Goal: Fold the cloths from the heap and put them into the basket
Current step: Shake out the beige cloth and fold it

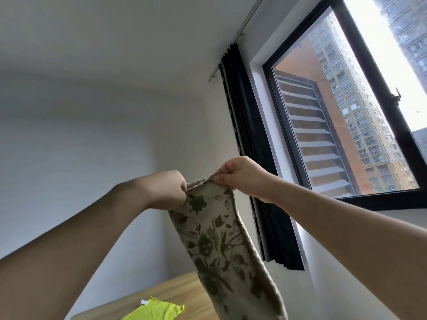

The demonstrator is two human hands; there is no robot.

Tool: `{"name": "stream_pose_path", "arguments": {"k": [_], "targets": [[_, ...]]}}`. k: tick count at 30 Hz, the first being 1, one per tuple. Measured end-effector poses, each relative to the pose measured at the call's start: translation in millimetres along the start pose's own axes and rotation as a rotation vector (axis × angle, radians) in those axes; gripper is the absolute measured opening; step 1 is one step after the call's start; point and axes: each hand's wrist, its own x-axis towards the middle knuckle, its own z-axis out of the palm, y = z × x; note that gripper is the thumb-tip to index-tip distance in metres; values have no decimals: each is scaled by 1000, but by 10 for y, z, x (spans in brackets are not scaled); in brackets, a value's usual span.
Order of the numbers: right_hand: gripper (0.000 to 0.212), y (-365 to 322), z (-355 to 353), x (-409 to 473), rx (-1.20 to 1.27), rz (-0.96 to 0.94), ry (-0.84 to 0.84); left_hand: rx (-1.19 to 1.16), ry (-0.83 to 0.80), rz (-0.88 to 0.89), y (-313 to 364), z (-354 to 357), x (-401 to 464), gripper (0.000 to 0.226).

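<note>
Left hand (169, 190) and right hand (242, 175) each pinch a top corner of floral cloth (221, 245), raised; it hangs down between the forearms. Below left hand: yellow-green cloth (154, 310) flat on wooden table (184, 289). Beyond right hand: dark curtain (254, 158), window (346, 107). No basket in view.

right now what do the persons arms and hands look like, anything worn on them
Both arms are bare from hand to where they leave the head view: no sleeves, gloves, watch, bracelets or rings show. The left hand and forearm lie in shadow; the right hand and forearm are lit from the window side. Fingernails on the right hand look short and unpainted.
</note>
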Motion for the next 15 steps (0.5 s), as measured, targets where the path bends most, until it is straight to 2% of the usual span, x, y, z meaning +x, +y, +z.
{"name": "stream_pose_path", "arguments": {"k": [2, 5, 8, 11, 13, 15], "targets": [[21, 34, -4, -12, -138, -20, 54, 185, 151, 16, 47, 50, 7, 16], [21, 28, -6, -9, -135, -28, 69, 323, 355, 56, 45, 110, 17, 24], [18, -3, -9, 14, -73, -53, 73, 320, 540, 68, 12, 104, 39, 25], [17, -67, -31, 25, 140, -90, 80, 278, 693, 72, -17, 13, 36, 22], [16, -121, -38, 22, 253, -112, 104, 286, 689, 60, -19, -72, 25, 22], [11, -137, -35, 21, 275, -125, 123, 248, 579, 18, -24, -132, 42, 24]]}}
